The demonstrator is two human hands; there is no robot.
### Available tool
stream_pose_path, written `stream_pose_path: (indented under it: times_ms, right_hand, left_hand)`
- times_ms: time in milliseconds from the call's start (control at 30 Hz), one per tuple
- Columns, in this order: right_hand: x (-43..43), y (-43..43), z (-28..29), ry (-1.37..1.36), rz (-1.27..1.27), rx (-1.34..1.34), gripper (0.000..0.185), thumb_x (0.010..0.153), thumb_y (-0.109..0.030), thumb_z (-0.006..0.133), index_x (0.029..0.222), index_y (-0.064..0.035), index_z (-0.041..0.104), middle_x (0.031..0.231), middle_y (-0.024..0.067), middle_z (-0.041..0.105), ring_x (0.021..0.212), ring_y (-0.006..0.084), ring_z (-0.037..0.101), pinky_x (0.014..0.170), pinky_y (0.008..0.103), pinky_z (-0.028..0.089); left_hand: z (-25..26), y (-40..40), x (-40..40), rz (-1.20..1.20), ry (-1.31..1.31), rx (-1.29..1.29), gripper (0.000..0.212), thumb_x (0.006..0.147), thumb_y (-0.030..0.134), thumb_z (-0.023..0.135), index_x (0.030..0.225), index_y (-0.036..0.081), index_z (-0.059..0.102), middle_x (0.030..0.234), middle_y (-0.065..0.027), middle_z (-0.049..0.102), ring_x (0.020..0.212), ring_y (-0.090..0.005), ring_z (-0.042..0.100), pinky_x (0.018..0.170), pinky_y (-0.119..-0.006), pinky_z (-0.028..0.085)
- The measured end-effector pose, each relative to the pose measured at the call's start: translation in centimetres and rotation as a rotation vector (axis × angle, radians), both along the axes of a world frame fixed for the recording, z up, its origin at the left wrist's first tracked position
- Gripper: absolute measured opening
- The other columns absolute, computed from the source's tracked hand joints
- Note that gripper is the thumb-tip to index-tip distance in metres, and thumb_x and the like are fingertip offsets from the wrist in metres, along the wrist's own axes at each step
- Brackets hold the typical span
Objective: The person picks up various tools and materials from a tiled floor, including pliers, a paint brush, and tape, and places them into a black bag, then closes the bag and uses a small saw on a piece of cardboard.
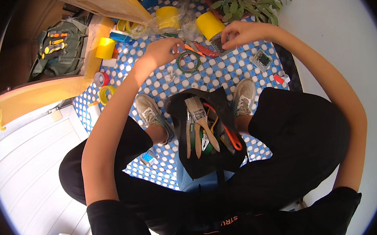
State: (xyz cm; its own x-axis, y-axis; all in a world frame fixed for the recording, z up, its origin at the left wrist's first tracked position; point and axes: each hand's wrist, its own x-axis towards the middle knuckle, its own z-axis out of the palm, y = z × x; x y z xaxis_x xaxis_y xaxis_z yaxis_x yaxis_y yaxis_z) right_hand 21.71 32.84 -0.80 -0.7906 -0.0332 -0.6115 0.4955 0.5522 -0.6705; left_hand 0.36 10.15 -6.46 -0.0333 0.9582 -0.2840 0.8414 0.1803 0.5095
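Observation:
My left hand hovers by a roll of green tape, fingers apart and nothing visible between them. My right hand has its fingertips at the edge of a small grey box with dark contents; whether it grips the box is unclear. Between the hands lies a red-handled tool, with an orange strip-like thing beside it. A black tool bag stands between my legs, holding paintbrushes, pliers and an orange-handled tool.
Wide yellow tape rolls and clear plastic wrap lie near a potted plant. A red tape roll sits leftward. A second small box is at right. An open wooden cabinet contains a tool pouch. A white wall bounds the right.

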Motion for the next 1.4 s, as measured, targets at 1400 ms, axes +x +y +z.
stream_pose_path:
  times_ms: [1400]
  right_hand:
    - [5.6, -12.1, -24.6, 0.488, -0.339, 0.296, 0.047, 0.079, -0.016, 0.075, 0.122, -0.0098, 0.056, 0.111, 0.0074, 0.054, 0.105, 0.0288, 0.055, 0.084, 0.0403, 0.049]
  left_hand:
    - [-15.0, -1.8, 2.8, 0.043, 0.024, 0.013, 0.014, 0.082, 0.022, 0.074, 0.091, 0.013, 0.069, 0.09, -0.0024, 0.067, 0.096, -0.0252, 0.062, 0.089, -0.038, 0.047]
